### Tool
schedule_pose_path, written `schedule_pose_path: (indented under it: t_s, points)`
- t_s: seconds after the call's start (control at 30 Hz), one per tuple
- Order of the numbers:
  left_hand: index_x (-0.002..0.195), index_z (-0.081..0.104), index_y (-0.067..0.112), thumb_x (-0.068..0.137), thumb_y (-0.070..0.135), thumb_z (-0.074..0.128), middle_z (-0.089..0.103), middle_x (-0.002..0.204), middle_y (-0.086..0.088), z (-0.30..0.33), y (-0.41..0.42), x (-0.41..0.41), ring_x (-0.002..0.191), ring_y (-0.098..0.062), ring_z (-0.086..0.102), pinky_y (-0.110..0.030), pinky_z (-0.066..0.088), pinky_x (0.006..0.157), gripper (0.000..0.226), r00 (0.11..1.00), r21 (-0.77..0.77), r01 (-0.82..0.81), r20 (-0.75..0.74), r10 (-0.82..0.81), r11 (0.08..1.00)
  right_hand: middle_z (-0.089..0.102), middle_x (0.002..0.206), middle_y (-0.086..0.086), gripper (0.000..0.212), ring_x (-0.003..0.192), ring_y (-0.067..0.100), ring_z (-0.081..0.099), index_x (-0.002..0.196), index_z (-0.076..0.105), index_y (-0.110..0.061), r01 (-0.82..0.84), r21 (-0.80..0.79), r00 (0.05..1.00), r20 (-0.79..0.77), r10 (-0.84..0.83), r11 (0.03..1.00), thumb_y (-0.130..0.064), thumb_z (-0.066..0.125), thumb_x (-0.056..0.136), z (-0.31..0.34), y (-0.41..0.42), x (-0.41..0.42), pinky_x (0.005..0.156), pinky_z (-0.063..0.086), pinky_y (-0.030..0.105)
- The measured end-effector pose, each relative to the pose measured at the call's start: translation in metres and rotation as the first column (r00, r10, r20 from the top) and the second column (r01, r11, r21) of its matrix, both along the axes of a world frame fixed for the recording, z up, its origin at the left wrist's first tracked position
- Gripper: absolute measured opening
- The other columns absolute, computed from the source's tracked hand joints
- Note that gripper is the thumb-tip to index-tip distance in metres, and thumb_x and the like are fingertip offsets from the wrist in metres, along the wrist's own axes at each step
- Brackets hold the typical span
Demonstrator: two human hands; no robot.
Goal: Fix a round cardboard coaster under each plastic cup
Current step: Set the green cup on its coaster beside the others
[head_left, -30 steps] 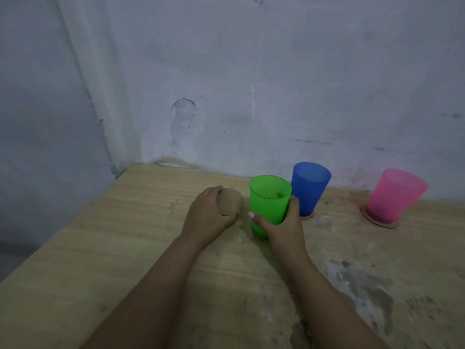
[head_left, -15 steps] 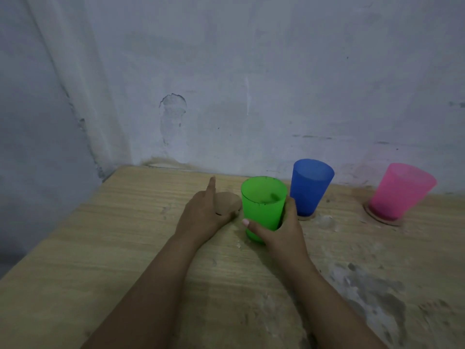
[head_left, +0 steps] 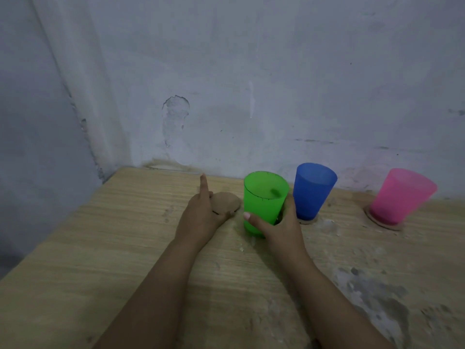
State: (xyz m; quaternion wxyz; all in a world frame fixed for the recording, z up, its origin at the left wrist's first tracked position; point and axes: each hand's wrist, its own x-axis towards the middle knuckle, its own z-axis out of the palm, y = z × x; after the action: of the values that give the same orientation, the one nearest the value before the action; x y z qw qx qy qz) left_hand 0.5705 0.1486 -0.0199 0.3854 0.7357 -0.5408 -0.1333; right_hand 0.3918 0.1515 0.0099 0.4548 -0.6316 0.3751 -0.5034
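Green plastic cup (head_left: pixel 264 200) upright on the wooden table, gripped low by the right hand (head_left: pixel 279 222), loose round cardboard coaster (head_left: pixel 226 203) just left of it, held by the left hand (head_left: pixel 201 215), blue cup (head_left: pixel 313 190) and pink cup (head_left: pixel 400 195) each stood on a coaster

green cup (head_left: pixel 264 200): translucent plastic | coaster (head_left: pixel 226 203): matt cardboard | table (head_left: pixel 100 248): wood-grain
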Motion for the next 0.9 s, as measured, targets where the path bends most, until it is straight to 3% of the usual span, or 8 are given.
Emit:
schedule_pose_path:
  t_s: [0.17, 0.27, 0.37, 0.47, 0.6, 0.73, 0.9]
  points:
    - [0.149, -0.010, 0.020, 0.068, 0.048, 0.079, 0.054, 0.127, -0.008, 0.002, 0.001, 0.000, 0.112, -0.022, 0.052, -0.030, 0.043, 0.082, 0.124, 1.000, -0.007, -0.017, -0.022, 0.017, 1.000, 0.058, 0.106, -0.016, 0.062, 0.090, -0.011, 0.056, 0.115, 0.045, -0.030, -0.004, -0.002, 1.000, -0.003, 0.004, 1.000, -0.018, 0.082, 0.067, 0.003, -0.017, 0.024, 0.066, 0.049, 0.009]
    - [0.150, -0.009, 0.016, 0.068, 0.044, 0.079, 0.059, 0.117, -0.004, 0.006, 0.005, 0.001, 0.103, -0.018, 0.054, -0.031, 0.045, 0.073, 0.124, 1.000, -0.020, -0.014, -0.021, 0.013, 1.000, 0.060, 0.108, -0.011, 0.060, 0.097, 0.001, 0.058, 0.115, 0.046, -0.031, 0.005, 0.004, 1.000, 0.004, -0.005, 1.000, -0.022, 0.082, 0.067, 0.002, -0.028, 0.041, 0.073, 0.054, 0.019]
    - [0.150, -0.010, 0.016, 0.069, 0.044, 0.079, 0.062, 0.117, 0.005, 0.009, 0.009, 0.000, 0.097, -0.010, 0.055, -0.026, 0.041, 0.068, 0.123, 0.999, -0.021, 0.005, -0.049, -0.006, 1.000, 0.057, 0.101, -0.019, 0.057, 0.088, -0.011, 0.055, 0.111, 0.044, -0.031, -0.023, 0.007, 1.000, 0.018, 0.023, 1.000, -0.017, 0.081, 0.069, 0.005, -0.037, 0.055, 0.065, 0.049, 0.008]
    - [0.150, -0.011, 0.016, 0.071, 0.042, 0.078, 0.061, 0.123, 0.006, 0.008, 0.012, 0.003, 0.108, -0.014, 0.056, -0.024, 0.039, 0.071, 0.122, 0.999, -0.021, 0.002, -0.046, -0.003, 1.000, 0.057, 0.101, -0.019, 0.058, 0.089, -0.008, 0.055, 0.112, 0.046, -0.027, -0.040, -0.002, 0.999, 0.024, 0.040, 0.999, -0.016, 0.081, 0.068, 0.007, -0.047, 0.068, 0.065, 0.048, 0.007]
    - [0.149, -0.012, 0.018, 0.071, 0.041, 0.078, 0.061, 0.123, 0.004, 0.005, 0.010, 0.007, 0.111, -0.017, 0.056, -0.027, 0.045, 0.077, 0.121, 0.998, -0.010, -0.014, -0.058, 0.013, 1.000, 0.061, 0.106, -0.010, 0.060, 0.097, 0.007, 0.060, 0.113, 0.048, -0.026, -0.028, 0.006, 0.999, 0.030, 0.028, 1.000, -0.018, 0.083, 0.065, -0.004, -0.053, 0.079, 0.072, 0.052, 0.018]
    - [0.149, -0.011, 0.027, 0.064, 0.053, 0.078, 0.059, 0.127, 0.002, -0.001, 0.009, 0.012, 0.113, -0.017, 0.056, -0.042, 0.051, 0.086, 0.125, 0.996, -0.005, -0.032, -0.088, 0.032, 0.999, 0.060, 0.105, -0.013, 0.062, 0.098, 0.003, 0.058, 0.116, 0.048, -0.025, -0.040, -0.013, 0.999, -0.025, 0.040, 0.999, -0.019, 0.083, 0.065, -0.009, -0.053, 0.080, 0.070, 0.052, 0.014]
    - [0.149, -0.008, 0.029, 0.063, 0.055, 0.077, 0.057, 0.128, 0.002, -0.003, 0.009, 0.014, 0.112, -0.016, 0.057, -0.039, 0.051, 0.084, 0.124, 0.996, 0.001, -0.047, -0.074, 0.047, 0.999, 0.061, 0.105, -0.014, 0.063, 0.100, 0.006, 0.059, 0.117, 0.047, -0.025, -0.041, -0.021, 0.995, -0.088, 0.039, 0.999, -0.022, 0.083, 0.065, -0.013, -0.054, 0.078, 0.077, 0.054, 0.023]
